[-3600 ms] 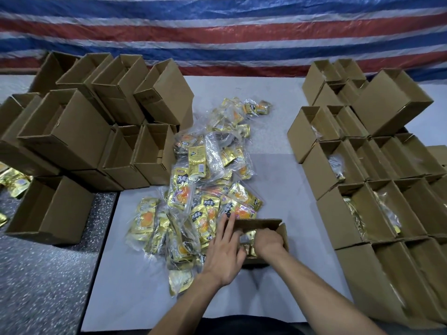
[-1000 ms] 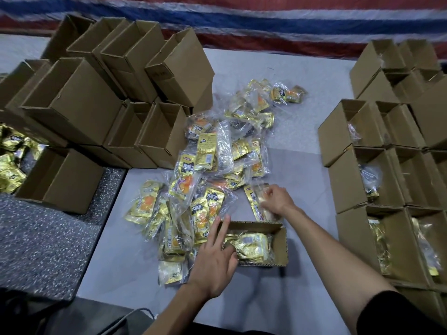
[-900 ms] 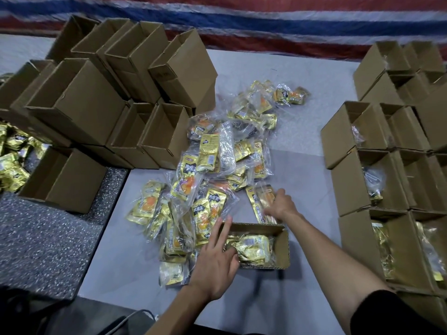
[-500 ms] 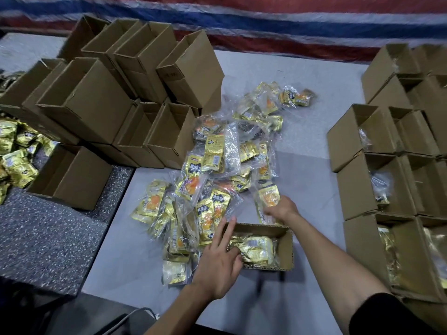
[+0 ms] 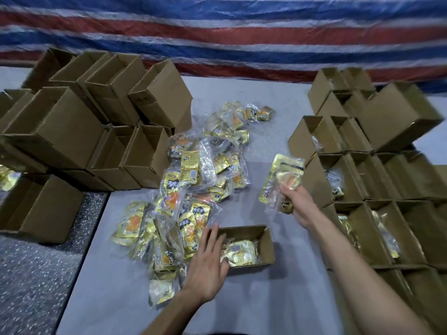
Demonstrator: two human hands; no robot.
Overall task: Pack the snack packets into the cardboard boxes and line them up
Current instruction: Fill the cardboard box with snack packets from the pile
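A small open cardboard box [image 5: 267, 245] lies on the grey table in front of me with a gold snack packet [image 5: 238, 253] inside. My left hand [image 5: 205, 264] rests flat on the box's left end, fingers straight. My right hand [image 5: 298, 204] grips a gold and orange snack packet [image 5: 281, 177] lifted above the table, right of the loose heap of packets [image 5: 193, 189]. Rows of open boxes [image 5: 377, 184] at the right hold packets.
Empty cardboard boxes [image 5: 101, 131] are stacked at the left, one box [image 5: 41, 209] on the speckled lower surface [image 5: 36, 274]. A striped red, white and blue tarp [image 5: 217, 37] hangs behind. Bare grey table [image 5: 254, 305] shows near me.
My right hand picked a packet from the heap's right edge and lifted it up and to the right. My left hand stayed on the box. The camera tilted up a little.
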